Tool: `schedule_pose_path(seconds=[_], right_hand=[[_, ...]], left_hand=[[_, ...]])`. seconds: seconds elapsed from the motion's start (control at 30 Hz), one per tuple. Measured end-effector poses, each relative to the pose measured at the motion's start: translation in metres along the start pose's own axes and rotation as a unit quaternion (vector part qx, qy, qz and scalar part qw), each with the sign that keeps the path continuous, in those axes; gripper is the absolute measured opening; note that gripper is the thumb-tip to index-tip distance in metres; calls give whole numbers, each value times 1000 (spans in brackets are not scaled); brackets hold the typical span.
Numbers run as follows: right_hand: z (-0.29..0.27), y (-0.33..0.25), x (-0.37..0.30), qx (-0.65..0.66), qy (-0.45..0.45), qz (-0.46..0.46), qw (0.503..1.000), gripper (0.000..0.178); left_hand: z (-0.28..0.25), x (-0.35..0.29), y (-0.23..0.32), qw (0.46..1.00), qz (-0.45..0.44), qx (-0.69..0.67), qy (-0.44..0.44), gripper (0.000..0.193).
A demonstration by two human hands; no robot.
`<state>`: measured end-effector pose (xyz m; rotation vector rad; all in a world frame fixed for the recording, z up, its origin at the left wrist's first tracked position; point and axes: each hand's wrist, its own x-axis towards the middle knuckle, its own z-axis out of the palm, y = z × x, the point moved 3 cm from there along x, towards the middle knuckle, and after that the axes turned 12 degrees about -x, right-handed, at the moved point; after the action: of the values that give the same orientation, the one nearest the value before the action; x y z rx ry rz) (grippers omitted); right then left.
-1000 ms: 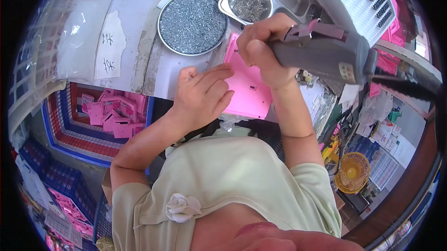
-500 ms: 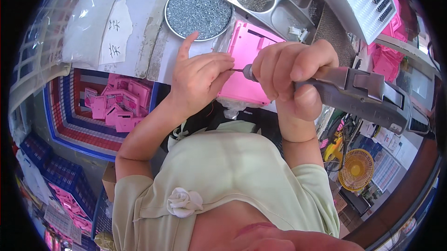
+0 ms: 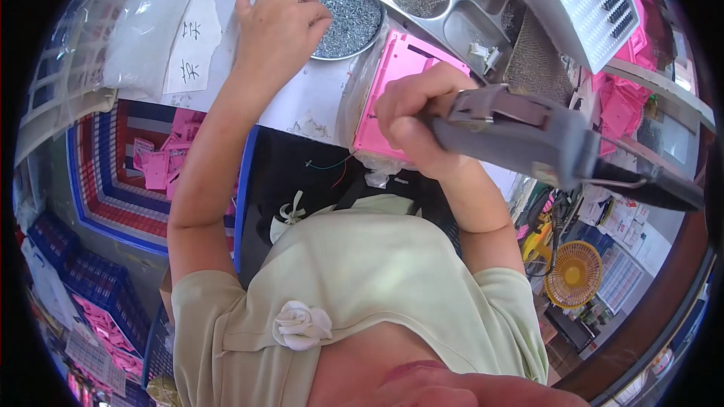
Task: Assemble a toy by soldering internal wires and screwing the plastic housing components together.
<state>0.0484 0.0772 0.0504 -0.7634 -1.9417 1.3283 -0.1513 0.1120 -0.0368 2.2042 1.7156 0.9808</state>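
Observation:
My left hand (image 3: 280, 30) is at the left edge of a round metal dish (image 3: 383, 26) full of small silver screws (image 3: 345, 15). Its fingers are bent, with thumb and fingertips drawn together over the screws; whatever may be between them is too small to make out. My right hand (image 3: 422, 116) is wrapped round a grey power screwdriver (image 3: 513, 135), whose back end extends to the right and whose tip is hidden behind the hand. Below and behind that hand, a flat pink plastic panel (image 3: 400, 67) lies on the table, partly covered by it.
A compartmented metal tray (image 3: 460, 26) with small springs and white bits stands beyond the panel. A white rack (image 3: 566, 7) is at the upper right. Lower left is a striped woven basket (image 3: 102, 181) of pink parts. A yellow basket (image 3: 575, 275) is low on the right.
My left hand has left the screwdriver's tip and moved up and left to the screw dish. The screwdriver has come away from the panel and turned slightly, still in my right hand.

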Motion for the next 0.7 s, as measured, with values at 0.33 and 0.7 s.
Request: schedule_pose_path(seconds=[0.33,0.7], right_hand=[[2,2,1,-32,-26,-49,998,16],[-15,-44,-10,249,56,-67,965,31]], left_hand=[[-7,-15,20,991,48,-119,26,9],[-17,-69,88,926,65,-369,-34,16]])
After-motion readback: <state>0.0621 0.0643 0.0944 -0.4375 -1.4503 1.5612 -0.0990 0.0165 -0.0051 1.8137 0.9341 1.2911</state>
